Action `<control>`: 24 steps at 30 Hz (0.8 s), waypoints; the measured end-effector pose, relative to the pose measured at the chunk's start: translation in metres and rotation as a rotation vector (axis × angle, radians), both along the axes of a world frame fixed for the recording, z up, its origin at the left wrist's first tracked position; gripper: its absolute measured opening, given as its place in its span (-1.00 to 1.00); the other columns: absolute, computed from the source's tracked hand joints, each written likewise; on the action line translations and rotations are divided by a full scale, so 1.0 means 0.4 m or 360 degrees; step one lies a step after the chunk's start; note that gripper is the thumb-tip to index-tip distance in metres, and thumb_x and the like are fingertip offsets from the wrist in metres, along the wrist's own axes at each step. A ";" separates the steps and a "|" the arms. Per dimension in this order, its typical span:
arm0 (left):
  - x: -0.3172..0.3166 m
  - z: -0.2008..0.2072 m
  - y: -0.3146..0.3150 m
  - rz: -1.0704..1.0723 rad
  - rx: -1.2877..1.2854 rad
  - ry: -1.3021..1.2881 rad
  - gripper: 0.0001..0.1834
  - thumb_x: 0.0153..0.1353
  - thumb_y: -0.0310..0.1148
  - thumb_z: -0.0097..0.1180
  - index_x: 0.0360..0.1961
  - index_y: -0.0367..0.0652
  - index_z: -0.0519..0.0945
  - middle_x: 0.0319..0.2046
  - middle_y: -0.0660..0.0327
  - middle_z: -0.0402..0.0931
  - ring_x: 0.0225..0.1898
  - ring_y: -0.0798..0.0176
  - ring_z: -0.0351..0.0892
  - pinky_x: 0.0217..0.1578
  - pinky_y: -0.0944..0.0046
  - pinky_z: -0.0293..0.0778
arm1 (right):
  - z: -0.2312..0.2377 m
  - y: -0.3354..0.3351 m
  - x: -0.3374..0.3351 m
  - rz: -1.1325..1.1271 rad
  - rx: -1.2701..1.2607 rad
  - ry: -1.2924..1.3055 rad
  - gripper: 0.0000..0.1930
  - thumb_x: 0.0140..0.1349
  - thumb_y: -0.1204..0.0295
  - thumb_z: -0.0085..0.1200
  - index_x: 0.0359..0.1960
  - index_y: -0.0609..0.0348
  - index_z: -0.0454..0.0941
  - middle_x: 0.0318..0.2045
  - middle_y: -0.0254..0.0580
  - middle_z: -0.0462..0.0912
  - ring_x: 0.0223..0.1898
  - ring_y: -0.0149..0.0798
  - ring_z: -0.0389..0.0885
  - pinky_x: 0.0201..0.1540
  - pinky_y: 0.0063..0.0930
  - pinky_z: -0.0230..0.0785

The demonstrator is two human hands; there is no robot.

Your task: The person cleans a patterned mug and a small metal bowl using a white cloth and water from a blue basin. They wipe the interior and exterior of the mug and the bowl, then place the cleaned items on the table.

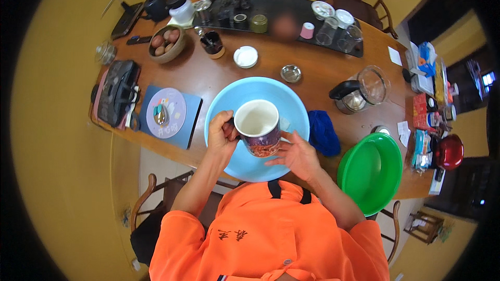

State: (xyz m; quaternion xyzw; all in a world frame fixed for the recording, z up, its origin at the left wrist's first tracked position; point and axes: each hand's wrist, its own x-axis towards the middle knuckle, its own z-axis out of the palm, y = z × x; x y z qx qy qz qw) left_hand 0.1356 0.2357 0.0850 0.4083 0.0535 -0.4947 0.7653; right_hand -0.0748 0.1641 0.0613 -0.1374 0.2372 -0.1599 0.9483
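A mug (260, 138) with a white inside and a dark, printed outside is held over a light blue basin (221, 104). My left hand (223, 129) is closed around the mug's handle. The fingers of my right hand (298, 155) are spread, with their tips at the mug's lower right side. The mug tilts so that its white inside shows. Behind it, a small pale thing (285, 124) lies in the basin; its kind I cannot make out. Just right of the basin rests a crumpled dark blue cloth (324, 132).
At the right edge stands a green basin (372, 169), with a glass jug (364, 91) beyond it. A round purple board (166, 113) lies at left. Farther back are a bowl of round things (172, 47), a white ashtray (246, 56) and a black tray (291, 23) with cups.
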 end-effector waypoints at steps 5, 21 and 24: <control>-0.025 0.051 -0.021 -0.0413 0.0040 -0.0634 -0.56 0.16 -0.39 0.16 -0.78 -0.01 0.24 -0.81 0.40 0.11 -0.76 0.47 0.06 -0.65 0.36 0.11 | -0.024 0.003 -0.009 -0.0080 -0.0186 -0.0039 -0.40 0.30 0.14 0.04 0.26 0.21 0.20 -0.03 -0.03 0.53 -0.04 -0.09 0.58 -0.07 -0.07 0.52; -0.038 0.161 -0.116 -0.1473 0.0073 -0.1333 -0.61 0.35 -0.23 0.00 -0.55 -0.28 0.51 -0.51 0.27 0.49 -0.35 0.34 0.50 -0.20 0.33 0.40 | -0.053 -0.112 -0.084 -0.0555 -0.0335 -0.0104 -0.44 0.30 0.35 0.07 0.28 0.22 0.20 -0.22 -0.09 0.62 -0.24 -0.20 0.64 -0.24 -0.34 0.53; -0.028 0.125 -0.174 -0.1313 0.0002 -0.1080 -0.60 0.36 -0.24 -0.01 -0.61 -0.22 0.46 -0.50 0.25 0.48 -0.33 0.32 0.52 -0.13 0.24 0.46 | 0.008 -0.134 -0.087 -0.0651 -0.0336 0.0183 -0.52 0.33 0.39 0.01 0.25 0.23 0.23 -0.22 -0.11 0.63 -0.23 -0.23 0.64 -0.25 -0.39 0.51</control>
